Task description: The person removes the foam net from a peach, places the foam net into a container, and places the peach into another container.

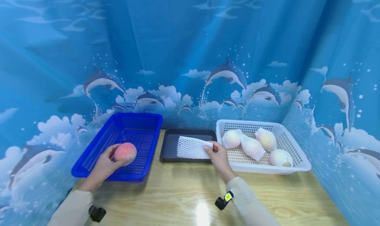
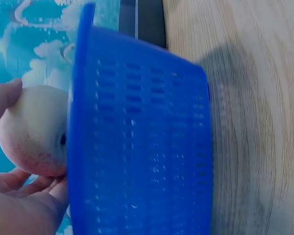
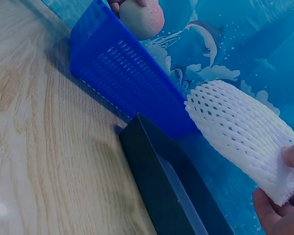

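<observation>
A pink and pale peach (image 1: 126, 153) is gripped by my left hand (image 1: 104, 165), raised over the blue basket (image 1: 78, 171). In the left wrist view the peach (image 2: 35, 129) shows its stem hollow, with thumb and fingers around it. My right hand (image 1: 219, 157) pinches one end of a white foam net sleeve (image 1: 191, 147) above the black tray (image 1: 170, 143). The sleeve (image 3: 240, 132) lies fairly flat, its far end slightly parted in the right wrist view. Peach and sleeve are apart.
To the right, a white basket (image 1: 302, 163) holds several round fruits in foam nets, one of them a netted fruit (image 1: 251, 147) near its middle. All containers stand on a wooden table (image 1: 178, 193). A blue dolphin-print curtain (image 1: 184, 54) hangs behind and at the sides.
</observation>
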